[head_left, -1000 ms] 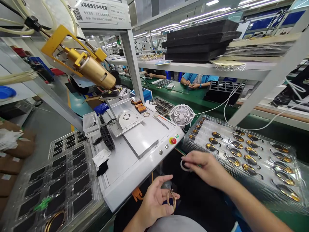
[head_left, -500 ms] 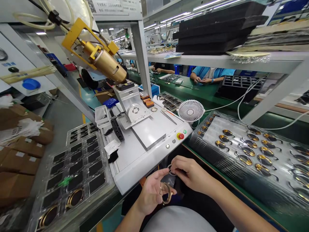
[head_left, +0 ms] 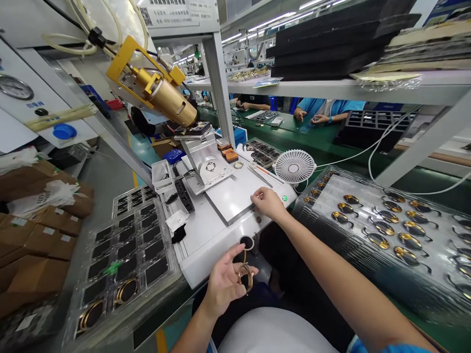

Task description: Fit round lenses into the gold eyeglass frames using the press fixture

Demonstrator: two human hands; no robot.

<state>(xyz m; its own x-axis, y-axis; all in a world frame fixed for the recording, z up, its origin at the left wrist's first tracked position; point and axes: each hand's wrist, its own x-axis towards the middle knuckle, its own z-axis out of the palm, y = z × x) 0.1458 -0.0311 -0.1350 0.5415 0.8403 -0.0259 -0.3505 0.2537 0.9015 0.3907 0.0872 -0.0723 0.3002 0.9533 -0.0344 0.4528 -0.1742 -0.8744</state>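
My left hand (head_left: 225, 283) is low in the middle and pinches a copper coil ring (head_left: 246, 277) between thumb and fingers. Just above its index fingertip sits a white ring with a dark centre (head_left: 246, 241); I cannot tell whether the finger holds it or it rests on the front edge of the white machine base (head_left: 206, 235). My right hand (head_left: 268, 203) reaches forward onto the machine. Its fingers are curled in a pinch at the edge of the flat metal plate (head_left: 231, 196), next to the green button (head_left: 284, 198). What they hold, if anything, is hidden.
A gold dispensing head (head_left: 167, 97) hangs over a fixture with a round recess (head_left: 209, 169). A small white fan (head_left: 295, 166) stands behind. Gold coils fill a tray (head_left: 386, 225) at right; a clear tray (head_left: 125, 245) of black pads lies left. Co-workers' hands (head_left: 320, 118) work across the bench.
My right hand left the left hand and moved up onto the machine's metal plate. The white ring it carried now sits by my left index fingertip. The view has shifted slightly left.
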